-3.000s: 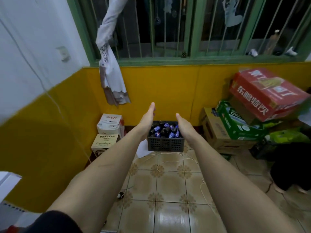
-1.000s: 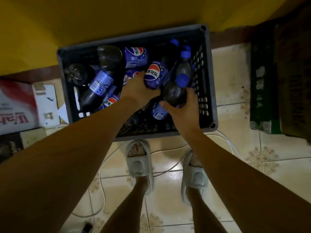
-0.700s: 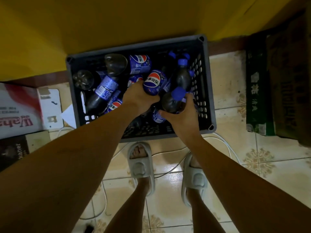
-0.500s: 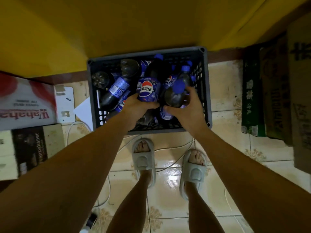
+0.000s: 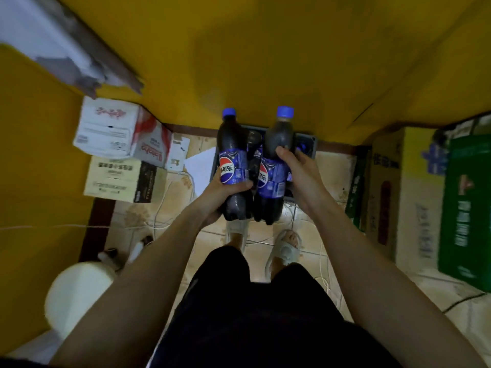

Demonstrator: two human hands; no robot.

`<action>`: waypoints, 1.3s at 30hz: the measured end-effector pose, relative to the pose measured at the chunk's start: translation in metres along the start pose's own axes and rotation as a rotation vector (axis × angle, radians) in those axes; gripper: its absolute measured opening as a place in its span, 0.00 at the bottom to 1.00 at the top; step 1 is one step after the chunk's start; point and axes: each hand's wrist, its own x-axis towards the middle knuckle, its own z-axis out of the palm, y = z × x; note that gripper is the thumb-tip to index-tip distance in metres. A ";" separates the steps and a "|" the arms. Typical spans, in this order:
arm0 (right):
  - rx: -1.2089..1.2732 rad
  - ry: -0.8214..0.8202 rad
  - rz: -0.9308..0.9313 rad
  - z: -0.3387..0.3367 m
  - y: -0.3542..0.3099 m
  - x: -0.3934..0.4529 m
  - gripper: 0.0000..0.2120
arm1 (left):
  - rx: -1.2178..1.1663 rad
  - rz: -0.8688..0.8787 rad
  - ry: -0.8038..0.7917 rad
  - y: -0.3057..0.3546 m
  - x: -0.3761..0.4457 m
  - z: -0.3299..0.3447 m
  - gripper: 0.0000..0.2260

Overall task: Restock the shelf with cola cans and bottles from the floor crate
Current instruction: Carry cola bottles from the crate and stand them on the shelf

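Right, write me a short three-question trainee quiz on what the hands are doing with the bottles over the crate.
1. True or false: each hand holds one cola bottle, caps pointing away from the person.
2. Which bottle is gripped higher up, near its shoulder? A) the left bottle B) the right bottle
3. Fill in: below the two bottles, mostly hidden by them, sits the dark ____ on the floor.

Key
1. True: the left hand wraps round the left bottle at and below its label, and the right hand holds the other.
2. B: the right hand's fingertips reach above that label.
3. crate
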 end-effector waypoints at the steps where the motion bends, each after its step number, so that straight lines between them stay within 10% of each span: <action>1: 0.033 -0.018 0.030 0.009 -0.010 -0.018 0.13 | -0.043 0.008 0.007 0.007 -0.021 0.002 0.26; 11: 0.032 -0.341 0.206 0.055 -0.038 -0.111 0.28 | -0.258 0.233 0.158 0.010 -0.135 0.008 0.35; 16: -0.058 -0.477 0.243 0.071 -0.025 -0.126 0.32 | -0.397 0.256 0.180 -0.002 -0.186 0.010 0.18; 21: -0.269 -0.572 0.216 0.107 -0.010 -0.157 0.40 | -0.481 0.317 0.262 -0.030 -0.234 0.000 0.34; 31: -0.524 -0.833 0.214 0.175 0.067 -0.264 0.24 | -0.594 0.420 0.526 -0.138 -0.352 -0.037 0.36; 39: -0.649 -1.104 0.340 0.201 0.166 -0.394 0.32 | -0.778 0.538 0.744 -0.260 -0.484 -0.035 0.37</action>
